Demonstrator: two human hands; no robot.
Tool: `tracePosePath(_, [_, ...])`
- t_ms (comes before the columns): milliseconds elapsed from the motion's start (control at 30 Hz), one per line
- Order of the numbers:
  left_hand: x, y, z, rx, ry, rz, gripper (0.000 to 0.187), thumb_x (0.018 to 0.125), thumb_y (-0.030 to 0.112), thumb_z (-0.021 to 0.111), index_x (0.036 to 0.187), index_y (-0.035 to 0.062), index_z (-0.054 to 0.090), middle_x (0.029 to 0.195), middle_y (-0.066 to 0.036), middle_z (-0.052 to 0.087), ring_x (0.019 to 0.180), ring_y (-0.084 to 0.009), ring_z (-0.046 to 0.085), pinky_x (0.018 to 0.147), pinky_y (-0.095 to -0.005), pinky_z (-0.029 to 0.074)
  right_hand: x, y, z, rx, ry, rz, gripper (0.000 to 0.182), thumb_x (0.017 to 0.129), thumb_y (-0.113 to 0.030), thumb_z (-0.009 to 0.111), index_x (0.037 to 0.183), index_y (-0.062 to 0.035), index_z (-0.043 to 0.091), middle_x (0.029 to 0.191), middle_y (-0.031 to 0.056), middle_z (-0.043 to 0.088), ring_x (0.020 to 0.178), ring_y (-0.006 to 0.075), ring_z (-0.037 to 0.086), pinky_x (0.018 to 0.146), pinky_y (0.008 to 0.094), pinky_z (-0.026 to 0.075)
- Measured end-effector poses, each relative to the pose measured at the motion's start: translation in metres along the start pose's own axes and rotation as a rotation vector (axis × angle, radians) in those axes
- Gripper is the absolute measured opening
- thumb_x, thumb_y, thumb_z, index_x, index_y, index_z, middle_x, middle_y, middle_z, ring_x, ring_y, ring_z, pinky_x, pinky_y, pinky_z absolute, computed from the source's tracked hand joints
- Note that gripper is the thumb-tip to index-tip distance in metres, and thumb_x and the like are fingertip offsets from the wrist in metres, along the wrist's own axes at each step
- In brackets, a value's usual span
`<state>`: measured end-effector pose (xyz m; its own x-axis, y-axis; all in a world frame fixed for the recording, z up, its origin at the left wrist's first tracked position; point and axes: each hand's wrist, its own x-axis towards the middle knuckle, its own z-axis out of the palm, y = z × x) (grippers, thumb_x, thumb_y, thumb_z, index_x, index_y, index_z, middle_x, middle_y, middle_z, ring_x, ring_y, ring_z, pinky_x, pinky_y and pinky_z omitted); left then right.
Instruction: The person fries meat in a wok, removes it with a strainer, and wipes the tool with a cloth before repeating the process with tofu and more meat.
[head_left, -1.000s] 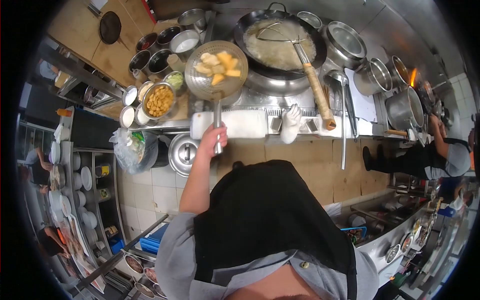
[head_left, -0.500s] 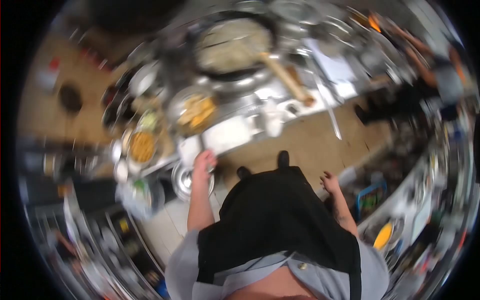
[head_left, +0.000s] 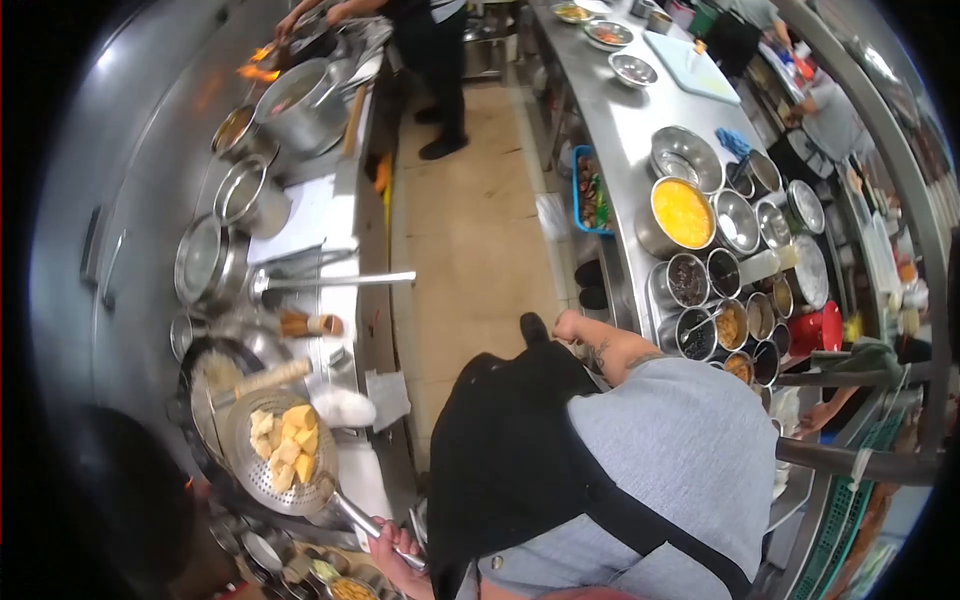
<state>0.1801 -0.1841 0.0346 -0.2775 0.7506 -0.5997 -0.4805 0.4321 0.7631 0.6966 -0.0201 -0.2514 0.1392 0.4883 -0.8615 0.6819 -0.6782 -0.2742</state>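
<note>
My left hand (head_left: 397, 548) is wrapped round the metal handle of a perforated skimmer (head_left: 243, 468) at the lower left. In its bowl lie pale and yellow food chunks (head_left: 287, 447). The skimmer overlaps a large dark-rimmed wok (head_left: 203, 395), and a wooden handle (head_left: 270, 380) crosses the wok beside the skimmer's upper rim. My right hand (head_left: 568, 326) hangs over the aisle floor in front of my apron, near the right counter's edge, with its fingers turned away from view.
Pots (head_left: 300, 105) and a long-handled ladle (head_left: 340, 281) stand along the left stove counter; flames (head_left: 260, 70) burn at its far end. A co-worker (head_left: 428, 50) stands in the aisle. The right counter holds a pot of yellow liquid (head_left: 682, 212), several ingredient tins and a cutting board (head_left: 690, 68).
My view has swung right, from facing the stove to looking along the aisle. The left hand still grips the skimmer, which now overlaps the wok. My right hand's spread fingers no longer show.
</note>
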Motion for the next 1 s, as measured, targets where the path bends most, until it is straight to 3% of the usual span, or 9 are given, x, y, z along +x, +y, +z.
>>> tracePosePath(167, [0.037,0.016,0.15,0.101,-0.343,-0.138,0.024,0.087,0.007,0.057,0.109,0.0056,0.048,0.07,-0.001,0.044,0.046,-0.008,0.036,0.039,-0.0227,0.033,0.018,-0.011,-0.034,0.283,0.037,-0.112,0.043,0.086,-0.023,0.066,0.125,-0.0068,0.061,0.084,0.0117,0.067,0.061,0.0201,0.062,0.051,0.0353,0.053])
tracePosePath(400, [0.102,-0.01,0.392,0.339,-0.927,-0.433,0.021,0.089,0.006,0.059,0.107,0.005,0.049,0.068,-0.002,0.044,0.046,-0.0104,0.041,0.039,-0.0256,0.035,0.05,-0.032,-0.076,0.28,-0.012,-0.276,0.044,0.084,-0.021,0.065,0.126,-0.0081,0.061,0.087,0.0107,0.068,0.061,0.0181,0.061,0.051,0.0339,0.052])
tracePosePath(533, [0.093,-0.047,0.532,0.55,-1.078,-0.461,0.019,0.089,0.003,0.058,0.105,0.0041,0.049,0.069,-0.002,0.046,0.049,-0.0094,0.044,0.039,-0.0238,0.035,0.032,-0.037,-0.089,0.549,-0.082,-0.337,0.044,0.084,-0.023,0.066,0.125,-0.0087,0.06,0.088,0.0103,0.067,0.063,0.017,0.062,0.051,0.0325,0.051])
tracePosePath(633, [0.076,-0.077,0.613,0.692,-1.143,-0.482,0.014,0.089,0.001,0.057,0.099,0.0038,0.048,0.07,-0.003,0.048,0.049,-0.0098,0.045,0.04,-0.0246,0.037,0.046,-0.035,-0.081,0.717,-0.1,-0.49,0.041,0.083,-0.025,0.065,0.119,-0.006,0.062,0.073,0.0078,0.063,0.05,0.0152,0.056,0.043,0.0314,0.047])
tracePosePath(733, [0.067,-0.119,0.668,0.867,-1.236,-0.322,0.014,0.088,0.003,0.058,0.097,0.0044,0.046,0.069,-0.003,0.049,0.049,-0.0108,0.048,0.04,-0.0253,0.039,0.015,-0.03,-0.106,0.793,-0.049,-0.434,0.043,0.083,-0.026,0.067,0.12,-0.0052,0.061,0.074,0.0073,0.063,0.051,0.0156,0.056,0.043,0.0311,0.046])
tracePosePath(767, [0.06,-0.132,0.682,0.928,-1.261,-0.247,0.016,0.087,0.004,0.058,0.097,0.0042,0.046,0.068,-0.003,0.049,0.049,-0.0112,0.049,0.04,-0.0257,0.04,0.0,-0.028,-0.123,0.762,-0.069,-0.413,0.04,0.087,-0.025,0.065,0.12,-0.0042,0.059,0.085,0.0072,0.065,0.062,0.0132,0.059,0.05,0.0288,0.048])
tracePosePath(900, [0.055,-0.162,0.711,1.134,-1.275,0.115,0.022,0.085,0.006,0.062,0.098,0.003,0.044,0.068,-0.004,0.052,0.05,-0.0124,0.053,0.041,-0.0272,0.043,0.012,-0.019,-0.127,0.825,0.024,-0.417,0.043,0.086,-0.025,0.066,0.123,-0.0046,0.059,0.089,0.0086,0.066,0.066,0.0155,0.062,0.056,0.0307,0.051])
tracePosePath(1000, [0.056,-0.162,0.718,1.156,-1.23,0.214,0.026,0.084,0.007,0.064,0.098,0.0018,0.043,0.067,-0.004,0.052,0.049,-0.0128,0.053,0.042,-0.0282,0.044,0.009,-0.017,-0.127,0.747,0.098,-0.416,0.044,0.085,-0.026,0.067,0.123,-0.0057,0.061,0.098,0.0116,0.069,0.077,0.0201,0.066,0.069,0.0342,0.054])
